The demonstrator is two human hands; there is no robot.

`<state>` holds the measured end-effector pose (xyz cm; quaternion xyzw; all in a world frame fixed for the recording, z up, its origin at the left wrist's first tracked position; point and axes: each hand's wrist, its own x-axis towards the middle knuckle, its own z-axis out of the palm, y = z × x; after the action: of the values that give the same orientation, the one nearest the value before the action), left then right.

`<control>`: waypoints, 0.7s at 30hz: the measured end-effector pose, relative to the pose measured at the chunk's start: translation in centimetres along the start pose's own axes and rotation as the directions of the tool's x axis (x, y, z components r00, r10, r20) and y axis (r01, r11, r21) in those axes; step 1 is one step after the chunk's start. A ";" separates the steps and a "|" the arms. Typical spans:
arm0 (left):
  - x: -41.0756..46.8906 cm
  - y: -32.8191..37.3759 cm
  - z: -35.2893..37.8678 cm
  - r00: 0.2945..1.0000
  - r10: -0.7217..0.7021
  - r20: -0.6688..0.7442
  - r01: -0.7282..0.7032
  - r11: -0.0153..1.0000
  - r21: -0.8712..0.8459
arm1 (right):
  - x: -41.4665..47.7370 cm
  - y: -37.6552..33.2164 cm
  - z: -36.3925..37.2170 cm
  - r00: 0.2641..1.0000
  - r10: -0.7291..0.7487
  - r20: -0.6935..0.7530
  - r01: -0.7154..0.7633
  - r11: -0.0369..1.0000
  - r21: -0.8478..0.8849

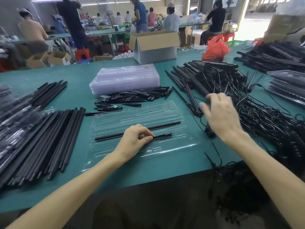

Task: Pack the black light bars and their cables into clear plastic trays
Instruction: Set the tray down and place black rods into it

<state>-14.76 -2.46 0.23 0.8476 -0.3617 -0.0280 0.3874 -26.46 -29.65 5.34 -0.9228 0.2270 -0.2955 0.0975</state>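
Our left hand (pixel 137 138) pinches the short bar (pixel 163 136), so we seat it flat in the tray (pixel 175 147). Our right hand (pixel 221 116) is open by the cabled bars (pixel 206 76).

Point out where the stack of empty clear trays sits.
In the head view, the stack of clear trays sits centrally, behind the pile of short black pieces and in front of the cardboard box.

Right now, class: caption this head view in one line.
Left hand pinches a short black piece in the clear tray; right hand reaches toward the cabled light bars.
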 end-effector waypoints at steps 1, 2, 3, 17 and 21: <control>0.0 -0.1 0.0 1.000 -0.008 0.002 0.008 1.000 -0.024 | 0.3 1.2 0.0 0.995 0.095 0.016 -0.091 0.985 -0.146; 0.0 -0.1 -0.1 1.000 -0.012 0.003 0.012 0.999 -0.040 | 0.3 2.2 0.0 0.982 0.185 0.039 -0.171 0.957 -0.235; 0.0 -0.1 -0.1 1.000 -0.011 0.005 0.011 0.999 -0.043 | 0.2 3.0 0.1 0.966 0.250 0.062 -0.225 0.936 -0.272; -0.5 0.3 0.1 0.999 0.054 0.001 -0.054 0.996 0.077 | -1.2 3.5 3.6 0.961 0.250 0.121 -0.198 0.923 -0.331; -0.6 0.3 0.2 0.998 0.064 0.000 -0.064 0.993 0.102 | -1.0 3.2 3.5 0.926 0.338 0.166 -0.311 0.935 -0.168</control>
<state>-15.44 -2.26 0.14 0.8543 -0.3889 0.0042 0.3449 -26.26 -31.79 1.00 -0.9011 0.3863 -0.1683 0.1021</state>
